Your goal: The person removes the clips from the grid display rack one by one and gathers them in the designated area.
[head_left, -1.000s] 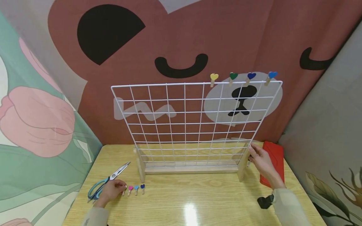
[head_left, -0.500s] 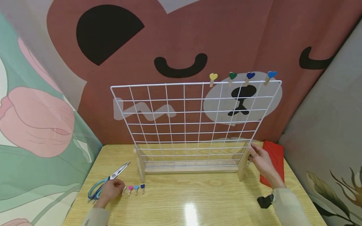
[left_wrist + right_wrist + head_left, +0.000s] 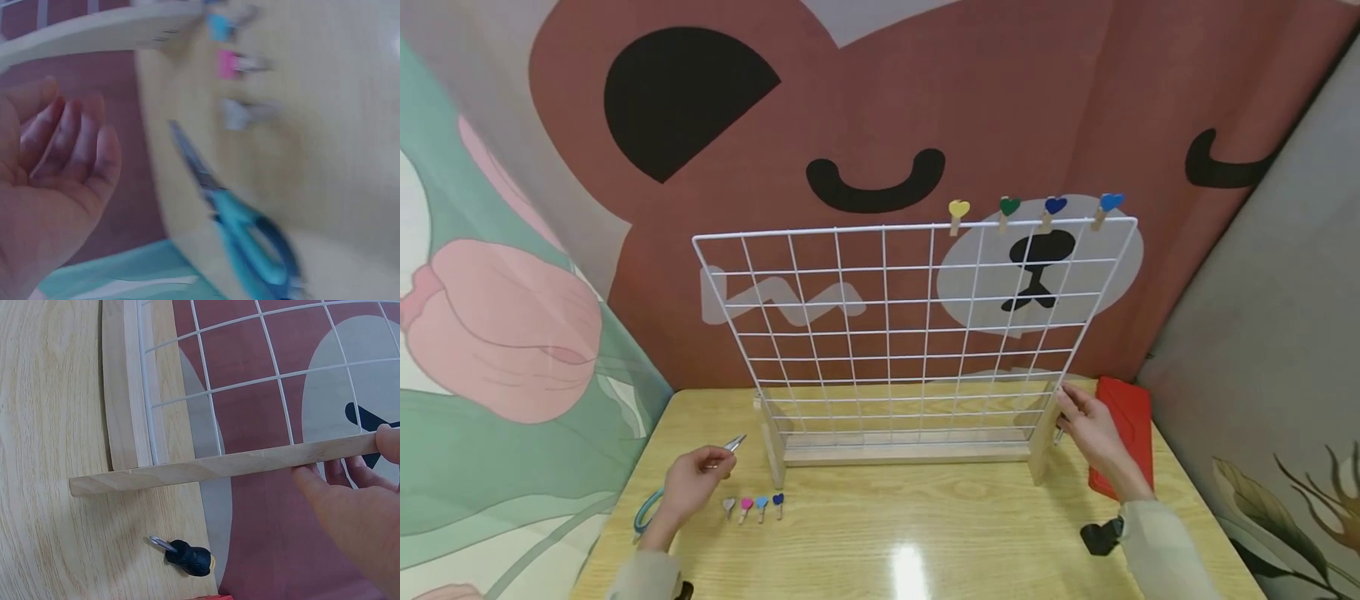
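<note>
In the head view my left hand [image 3: 694,483] hovers above the scissors [image 3: 234,225], its fingers loosely bent and nothing visible in them. Beside it a row of small heart clothespins lies on the table: a grey one [image 3: 728,507], a pink one [image 3: 746,509], a light blue one [image 3: 762,507] and a dark blue one [image 3: 778,504]. My right hand [image 3: 1092,429] grips the wooden side post [image 3: 237,464] of a stand holding an upright white wire grid [image 3: 887,304]. Along the grid's top edge sit yellow [image 3: 958,215], green [image 3: 1009,212] and blue [image 3: 1109,208] heart clothespins.
A stubby black screwdriver [image 3: 189,557] lies on the table [image 3: 850,533] just outside the post. Behind my right hand is a red pouch [image 3: 1127,425]. Patterned curtains [image 3: 865,100] hang close behind and at both sides.
My left hand has risen off the grey clothespin, which stays on the table at the left end of the row. The right hand keeps its hold on the post. The head view has shifted slightly.
</note>
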A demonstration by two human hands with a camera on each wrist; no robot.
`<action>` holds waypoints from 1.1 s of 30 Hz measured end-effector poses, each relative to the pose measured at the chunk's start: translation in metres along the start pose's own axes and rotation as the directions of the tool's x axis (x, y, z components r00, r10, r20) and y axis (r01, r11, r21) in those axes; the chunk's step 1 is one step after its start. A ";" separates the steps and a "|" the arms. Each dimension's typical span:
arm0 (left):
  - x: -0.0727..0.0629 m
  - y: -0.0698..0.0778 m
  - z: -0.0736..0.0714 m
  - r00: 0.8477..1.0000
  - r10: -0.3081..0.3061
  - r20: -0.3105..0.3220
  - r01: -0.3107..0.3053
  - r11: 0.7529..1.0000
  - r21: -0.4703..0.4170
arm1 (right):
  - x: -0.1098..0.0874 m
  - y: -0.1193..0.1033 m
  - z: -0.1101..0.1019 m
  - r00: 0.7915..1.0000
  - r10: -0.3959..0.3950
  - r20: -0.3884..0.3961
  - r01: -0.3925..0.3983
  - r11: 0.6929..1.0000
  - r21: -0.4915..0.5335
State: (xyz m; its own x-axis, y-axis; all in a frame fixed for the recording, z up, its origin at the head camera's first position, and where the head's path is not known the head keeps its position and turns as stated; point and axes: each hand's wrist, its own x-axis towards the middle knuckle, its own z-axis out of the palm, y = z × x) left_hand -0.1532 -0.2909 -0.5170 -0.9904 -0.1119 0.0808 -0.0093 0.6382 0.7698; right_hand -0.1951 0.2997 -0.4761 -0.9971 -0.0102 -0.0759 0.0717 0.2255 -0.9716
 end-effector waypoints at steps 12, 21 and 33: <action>0.013 0.097 -0.016 0.967 0.216 0.137 -0.177 0.951 -0.256 | 0.001 0.001 0.003 1.000 0.001 0.008 -0.001 1.000 0.006; 0.022 0.175 -0.021 0.903 0.398 0.161 -0.333 0.886 -0.324 | 0.000 -0.001 0.005 1.000 0.016 0.003 -0.016 1.000 0.027; 0.040 0.278 -0.032 0.766 0.625 0.151 -0.574 0.771 -0.277 | 0.000 -0.002 0.002 1.000 -0.003 0.004 0.003 1.000 0.030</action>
State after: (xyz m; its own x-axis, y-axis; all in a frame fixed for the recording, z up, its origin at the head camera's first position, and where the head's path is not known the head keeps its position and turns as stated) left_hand -0.1905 -0.1419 -0.2793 -0.7855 0.4279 0.4471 0.5993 0.3455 0.7221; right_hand -0.1952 0.2974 -0.4750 -0.9971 -0.0151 -0.0739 0.0695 0.1966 -0.9780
